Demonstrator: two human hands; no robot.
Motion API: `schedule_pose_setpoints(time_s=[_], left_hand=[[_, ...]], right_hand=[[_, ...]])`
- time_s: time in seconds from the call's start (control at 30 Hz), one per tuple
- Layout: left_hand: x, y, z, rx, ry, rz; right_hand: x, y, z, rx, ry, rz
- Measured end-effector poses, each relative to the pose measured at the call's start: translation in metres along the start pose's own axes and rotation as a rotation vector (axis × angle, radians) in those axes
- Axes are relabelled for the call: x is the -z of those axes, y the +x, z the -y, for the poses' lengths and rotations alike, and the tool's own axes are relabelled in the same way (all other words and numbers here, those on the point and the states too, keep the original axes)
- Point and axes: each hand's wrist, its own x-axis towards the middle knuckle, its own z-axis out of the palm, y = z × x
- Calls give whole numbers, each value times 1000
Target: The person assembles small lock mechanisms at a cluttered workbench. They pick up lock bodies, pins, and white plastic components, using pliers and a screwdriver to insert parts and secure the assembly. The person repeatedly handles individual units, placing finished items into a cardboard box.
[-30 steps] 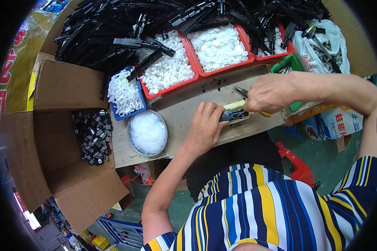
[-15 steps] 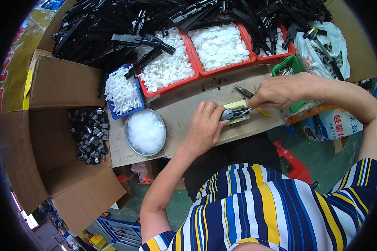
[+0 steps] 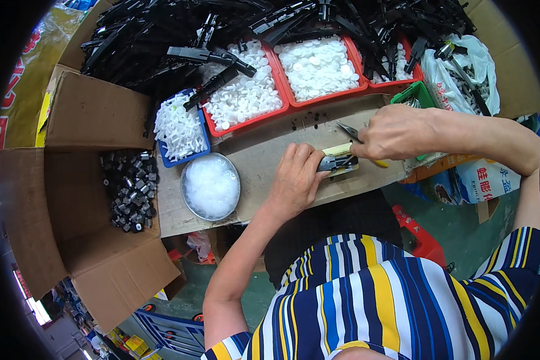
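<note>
Pinning a small, stiff, light-looking grey part [image 3: 332,162] mid-frame, the left hand [image 3: 294,183] presses flat while the right hand [image 3: 396,132] grips yellow-handled pliers [image 3: 349,139].

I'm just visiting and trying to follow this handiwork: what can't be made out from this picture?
- Head view: the tool in the right hand; the fist hides all but its metal tip.
- The small dark part at the left hand: too small to make out, half covered by fingers.
- The green bin: its contents hidden behind the right hand.
</note>
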Motion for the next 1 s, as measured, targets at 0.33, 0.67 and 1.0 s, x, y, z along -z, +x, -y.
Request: schedule_pose_setpoints(time_s=[0.33,0.67,1.0], left_hand=[[-2,0,-1,13,-11,-20],[-2,0,-2,-2,-14,-43],[-10,-6,-7,55,79,-120]], right_hand=[[3,3,18,242,-505,-142],[-17,6,59,129,-805,-186],[-61,18,117,-408,-1073,-268]])
